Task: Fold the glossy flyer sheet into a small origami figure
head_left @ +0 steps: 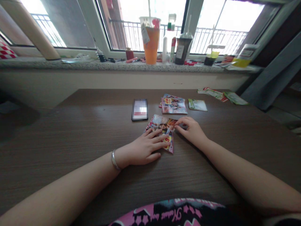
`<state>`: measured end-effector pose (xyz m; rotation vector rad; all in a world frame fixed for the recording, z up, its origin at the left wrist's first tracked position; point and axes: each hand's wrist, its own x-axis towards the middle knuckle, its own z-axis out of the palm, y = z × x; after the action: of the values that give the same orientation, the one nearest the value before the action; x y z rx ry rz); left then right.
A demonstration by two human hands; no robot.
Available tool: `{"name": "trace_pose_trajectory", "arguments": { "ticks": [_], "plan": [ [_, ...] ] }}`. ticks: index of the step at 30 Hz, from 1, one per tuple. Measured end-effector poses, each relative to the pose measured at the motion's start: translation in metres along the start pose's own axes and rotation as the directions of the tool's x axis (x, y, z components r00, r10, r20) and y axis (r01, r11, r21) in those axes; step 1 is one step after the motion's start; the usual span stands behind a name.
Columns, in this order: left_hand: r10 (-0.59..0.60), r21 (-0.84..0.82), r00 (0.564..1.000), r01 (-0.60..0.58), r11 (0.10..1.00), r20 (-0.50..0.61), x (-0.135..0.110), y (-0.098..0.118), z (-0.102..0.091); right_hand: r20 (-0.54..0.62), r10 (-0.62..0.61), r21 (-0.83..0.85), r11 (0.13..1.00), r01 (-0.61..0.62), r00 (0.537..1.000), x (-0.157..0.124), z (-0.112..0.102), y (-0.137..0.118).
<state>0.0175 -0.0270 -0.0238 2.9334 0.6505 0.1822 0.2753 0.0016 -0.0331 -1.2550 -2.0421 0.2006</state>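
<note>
My left hand (pixel 149 147) lies flat with its fingers spread, pressing a colourful printed packet (pixel 170 147) onto the table. My right hand (pixel 191 130) is closed in a pinch at the packet's right edge, thumb and forefinger together there. The packet lies at a slant, and my left fingers cover part of its picture and yellow label. Just beyond it is a small stack of similar printed packets (pixel 175 106). To the right of that stack sits a thin pile of cards (pixel 198 105).
A phone (pixel 139 110) with a blurred screen rests left of the packets. Green and red wrappers (pixel 215 93) are strewn at the table's back right. On the windowsill stand a tall orange drink cup (pixel 151 44), a dark drink cup (pixel 182 49), pens and bottles.
</note>
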Motion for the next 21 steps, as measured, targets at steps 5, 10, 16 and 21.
{"name": "trace_pose_trajectory", "arguments": {
  "ticks": [5,10,16,21],
  "plan": [
    [-0.004,0.018,1.0,0.003,1.0,0.023,0.0,0.001,0.0,0.059,0.02,0.038,0.999,-0.022,0.998,0.0,0.0,0.008],
    [0.008,0.027,1.0,-0.009,1.0,0.015,0.0,0.0,0.0,0.047,0.029,0.043,0.999,-0.031,0.998,0.001,-0.001,0.013],
    [0.005,0.032,1.0,-0.005,0.999,-0.008,0.0,0.0,0.001,0.011,0.159,0.121,0.98,-0.159,0.987,0.0,0.004,0.008],
    [-0.027,0.052,1.0,0.026,0.998,0.008,0.0,0.0,0.001,-0.049,0.198,0.19,0.964,-0.185,0.979,-0.001,0.004,-0.002]
  ]
}}
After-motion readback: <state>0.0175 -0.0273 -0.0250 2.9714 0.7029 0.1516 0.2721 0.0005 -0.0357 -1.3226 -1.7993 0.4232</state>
